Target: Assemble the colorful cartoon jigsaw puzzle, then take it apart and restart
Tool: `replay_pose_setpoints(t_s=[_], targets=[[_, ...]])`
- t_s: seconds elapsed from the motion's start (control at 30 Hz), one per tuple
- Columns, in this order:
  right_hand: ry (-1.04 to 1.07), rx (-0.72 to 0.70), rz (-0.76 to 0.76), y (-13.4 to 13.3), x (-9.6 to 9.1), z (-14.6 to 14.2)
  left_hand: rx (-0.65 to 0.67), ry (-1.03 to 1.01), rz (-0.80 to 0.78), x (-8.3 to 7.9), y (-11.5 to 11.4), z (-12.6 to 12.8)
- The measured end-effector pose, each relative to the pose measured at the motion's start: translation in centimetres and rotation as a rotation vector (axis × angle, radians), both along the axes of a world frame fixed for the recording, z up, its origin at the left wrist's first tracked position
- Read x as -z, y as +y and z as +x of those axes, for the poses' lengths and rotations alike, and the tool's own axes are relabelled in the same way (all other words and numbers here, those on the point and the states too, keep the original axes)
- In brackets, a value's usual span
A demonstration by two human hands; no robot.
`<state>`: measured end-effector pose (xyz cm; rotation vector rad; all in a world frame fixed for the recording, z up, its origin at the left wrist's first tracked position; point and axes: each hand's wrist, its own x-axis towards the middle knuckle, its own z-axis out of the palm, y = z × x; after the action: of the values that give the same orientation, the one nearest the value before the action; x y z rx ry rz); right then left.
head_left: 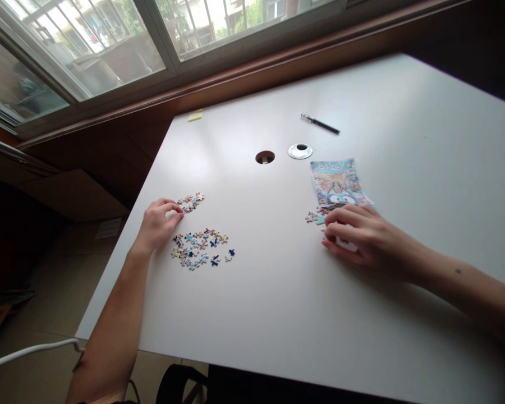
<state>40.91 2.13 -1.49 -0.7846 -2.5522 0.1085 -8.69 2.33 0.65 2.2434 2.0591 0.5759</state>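
- In the head view, looked down on a white desk (261, 303) beside a window (109, 50).
- Held the left hand (162, 221) against the small pile of jigsaw pieces (194, 200), thumb and forefinger brought close together; could not tell of any piece between them.
- Saw the larger pile of jigsaw pieces (200, 244) just nearer, spread loosely.
- Held the right hand (357, 233) with fingers curled over a cluster of jigsaw pieces (320, 220) beside the cartoon picture sheet (336, 182); could not tell of any grasp.
- Saw a metal grommet cover (294, 154) and black pen (325, 125) farther off.
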Motion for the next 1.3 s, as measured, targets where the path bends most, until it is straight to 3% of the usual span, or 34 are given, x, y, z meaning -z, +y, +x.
replay_pose_setpoints(t_s=[0.27, 0.37, 0.47, 0.53, 0.63, 0.7, 0.83, 0.9, 0.97, 1.13, 1.23, 1.3], targets=[[0.003, -0.016, 0.020, 0.0, -0.2, -0.1, -0.010, -0.008, -0.062, -0.4, -0.1, 0.0], [0.009, -0.015, 0.003, 0.0, -0.3, -0.1, -0.075, -0.026, -0.074, -0.6, -0.2, 0.0], [0.016, -0.017, -0.014, -0.1, -0.3, -0.1, -0.190, -0.221, 0.025, -0.9, -0.2, 0.0], [0.021, -0.020, -0.015, -0.1, -0.2, -0.2, -0.183, -0.396, 0.107, -1.0, -0.2, 0.3], [0.025, -0.027, -0.016, -0.1, -0.2, -0.3, -0.025, -0.548, 0.134, -1.3, -0.7, 2.4], [0.028, -0.029, -0.018, -0.4, -0.4, -0.6, 0.155, -0.571, 0.082, -1.3, -1.6, 5.1], [0.023, -0.112, -0.040, -1.6, -0.9, -1.7, 0.756, -0.385, -0.074, -0.9, -4.2, 12.0], [0.013, -0.177, -0.062, -2.4, -1.2, -2.3, 0.947, -0.232, -0.050, -0.5, -5.1, 14.6], [-0.010, -0.223, -0.083, -3.2, -1.4, -3.0, 0.994, -0.138, -0.022, -0.1, -5.5, 16.0], [-0.098, -0.310, -0.097, -4.4, -1.4, -4.6, 0.943, -0.085, 0.049, 0.4, -5.5, 16.8], [-0.116, -0.324, -0.092, -4.6, -1.3, -5.0, 0.941, -0.120, 0.060, 0.1, -5.2, 16.5], [-0.104, -0.299, -0.085, -4.4, -1.3, -4.6, 0.847, -0.148, 0.091, -0.2, -4.3, 15.0]])
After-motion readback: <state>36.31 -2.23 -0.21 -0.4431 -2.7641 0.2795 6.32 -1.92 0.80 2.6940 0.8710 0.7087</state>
